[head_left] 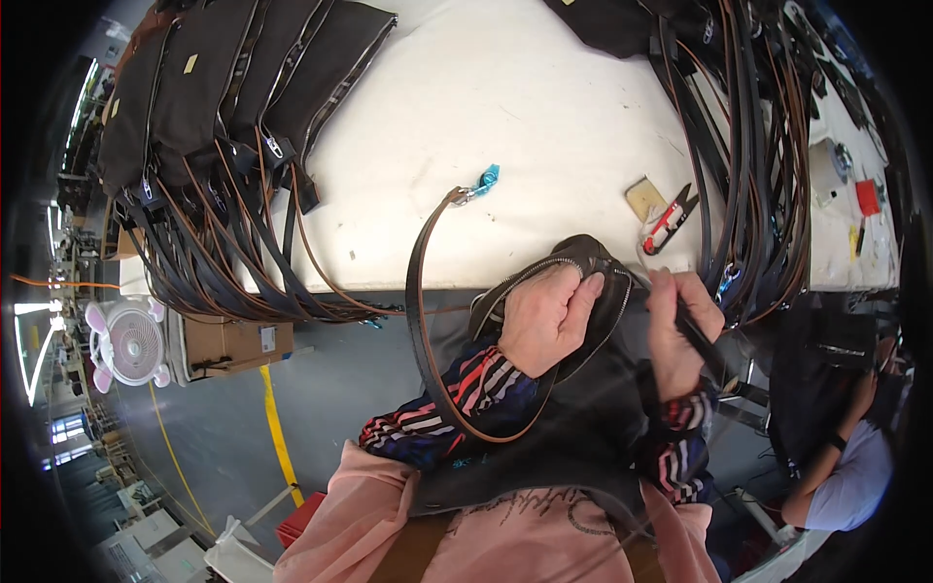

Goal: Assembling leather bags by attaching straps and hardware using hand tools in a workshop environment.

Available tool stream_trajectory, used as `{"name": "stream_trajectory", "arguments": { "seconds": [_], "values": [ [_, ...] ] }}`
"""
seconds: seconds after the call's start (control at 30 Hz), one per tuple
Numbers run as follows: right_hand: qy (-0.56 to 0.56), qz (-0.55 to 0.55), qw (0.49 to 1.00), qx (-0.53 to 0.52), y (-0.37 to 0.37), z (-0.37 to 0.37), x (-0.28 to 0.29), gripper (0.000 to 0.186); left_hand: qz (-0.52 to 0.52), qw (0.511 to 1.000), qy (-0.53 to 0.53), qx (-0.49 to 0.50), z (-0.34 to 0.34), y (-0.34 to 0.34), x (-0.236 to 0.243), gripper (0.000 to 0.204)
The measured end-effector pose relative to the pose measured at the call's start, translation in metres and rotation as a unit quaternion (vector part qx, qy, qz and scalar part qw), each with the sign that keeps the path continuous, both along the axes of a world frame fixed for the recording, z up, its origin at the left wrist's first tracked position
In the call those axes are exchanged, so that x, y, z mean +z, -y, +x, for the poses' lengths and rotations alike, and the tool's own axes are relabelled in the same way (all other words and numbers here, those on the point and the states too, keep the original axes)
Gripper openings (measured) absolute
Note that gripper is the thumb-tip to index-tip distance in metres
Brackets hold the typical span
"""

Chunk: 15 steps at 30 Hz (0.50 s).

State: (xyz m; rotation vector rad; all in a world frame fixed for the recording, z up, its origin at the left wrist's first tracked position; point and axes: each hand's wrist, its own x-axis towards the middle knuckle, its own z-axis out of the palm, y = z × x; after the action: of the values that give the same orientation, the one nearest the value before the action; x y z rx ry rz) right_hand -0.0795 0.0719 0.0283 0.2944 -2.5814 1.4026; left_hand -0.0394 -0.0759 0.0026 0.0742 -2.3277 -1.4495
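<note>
My left hand (546, 316) grips the zippered top edge of a dark bag (583, 262) held at the table's near edge. My right hand (680, 325) is closed around a thin dark tool (702, 342) pointed at the bag's zipper end. A long dark strap (420, 291) with brown edging loops from the bag up onto the table, ending in a metal clasp with a teal tag (483, 180). The rest of the bag drapes over my lap.
A white table (505, 107) carries a row of finished dark bags (233, 87) with straps hanging over the left edge, a bundle of straps (748, 146) on the right, red-handled snips (669, 222) and a small tan card (645, 197). A small white fan (131, 342) stands left; another person (846, 466) sits right.
</note>
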Motion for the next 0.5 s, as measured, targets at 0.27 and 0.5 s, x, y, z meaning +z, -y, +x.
{"name": "stream_trajectory", "arguments": {
  "seconds": [0.27, 0.5],
  "values": [
    [-0.026, -0.053, 0.997, 0.041, 0.022, 0.012, 0.007, 0.002, 0.031, 0.999, 0.029, -0.016, 0.002, 0.007, -0.004, 0.025],
    [-0.024, -0.052, 0.996, 0.064, 0.029, 0.009, 0.025, 0.009, -0.013, 1.000, 0.010, -0.011, 0.001, 0.007, -0.001, 0.023]
  ]
}}
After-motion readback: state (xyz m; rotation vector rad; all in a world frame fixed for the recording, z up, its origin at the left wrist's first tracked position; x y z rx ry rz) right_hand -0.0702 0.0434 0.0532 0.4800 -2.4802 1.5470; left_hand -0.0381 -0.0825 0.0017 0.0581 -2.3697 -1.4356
